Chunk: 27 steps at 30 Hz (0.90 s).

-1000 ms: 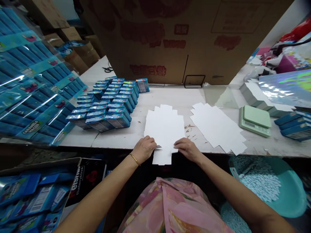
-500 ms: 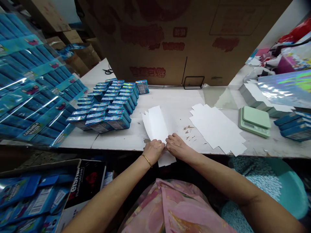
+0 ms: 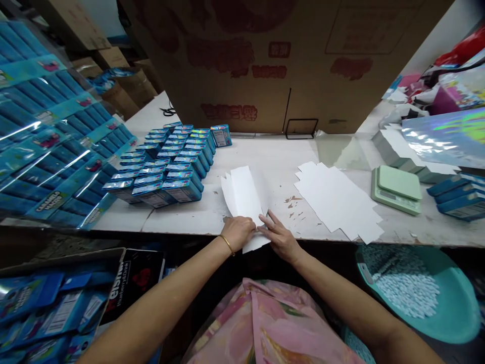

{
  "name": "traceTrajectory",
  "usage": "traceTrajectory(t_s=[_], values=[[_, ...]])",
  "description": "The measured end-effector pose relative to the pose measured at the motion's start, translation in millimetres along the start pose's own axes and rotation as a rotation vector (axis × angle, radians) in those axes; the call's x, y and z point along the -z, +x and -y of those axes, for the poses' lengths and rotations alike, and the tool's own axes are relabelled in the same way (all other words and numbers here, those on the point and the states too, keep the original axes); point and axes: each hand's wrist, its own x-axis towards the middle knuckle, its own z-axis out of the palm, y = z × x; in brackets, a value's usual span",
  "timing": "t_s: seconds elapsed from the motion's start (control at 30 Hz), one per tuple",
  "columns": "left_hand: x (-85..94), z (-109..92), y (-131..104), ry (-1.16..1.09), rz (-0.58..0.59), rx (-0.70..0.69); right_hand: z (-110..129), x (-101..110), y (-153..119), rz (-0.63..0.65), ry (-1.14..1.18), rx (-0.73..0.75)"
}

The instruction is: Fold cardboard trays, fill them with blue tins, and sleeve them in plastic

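A white folded card blank (image 3: 244, 192) lies at the table's front edge, its near end sticking out past the edge. My left hand (image 3: 238, 233) is closed on the near part of this card, fingers curled and pressed together. On the right side of the card, my right hand (image 3: 282, 240) has its fingers stretched out and apart, the tips touching the card. To the right lies a flat stack of white die-cut card blanks (image 3: 337, 199). Rows of small blue printed boxes (image 3: 162, 167) stand to the left, with a single blue box (image 3: 221, 135) behind them.
A large cardboard carton (image 3: 246, 60) stands at the back. On the right are a green scale (image 3: 396, 189) and more blue boxes (image 3: 454, 197). Below sits a teal basin (image 3: 454, 308) of small pale pieces. An open carton (image 3: 109, 298) of blue packs stands lower left.
My right hand has opened from a pinch, its fingers now stretched along the card, and has shifted slightly right. The card's near end has tilted up a little. My left hand has barely moved.
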Motion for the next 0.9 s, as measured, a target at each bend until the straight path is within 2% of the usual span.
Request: traceTrajectory(t_s=[0.1,0.2,0.5,0.63,0.7,0.9], values=[[6.5,7,4,-0.106,0.071,0.002,3,-6,10,-0.175,0.121,-0.043],[9.0,15,8,-0.199,0.126,-0.038,11,-5,16,-0.262,0.119,-0.144],[19.9,23,16,-0.336,0.243,-0.210,14,-6,19,-0.239,0.168,-0.395],[22.7,23,17,-0.345,0.271,-0.237,16,-8,20,-0.240,0.257,-0.384],[22.1,22,17,-0.315,0.238,-0.177,15,-8,20,-0.253,0.310,-0.397],[11.5,17,16,-0.222,0.083,0.126,13,-6,21,-0.242,0.414,-0.479]])
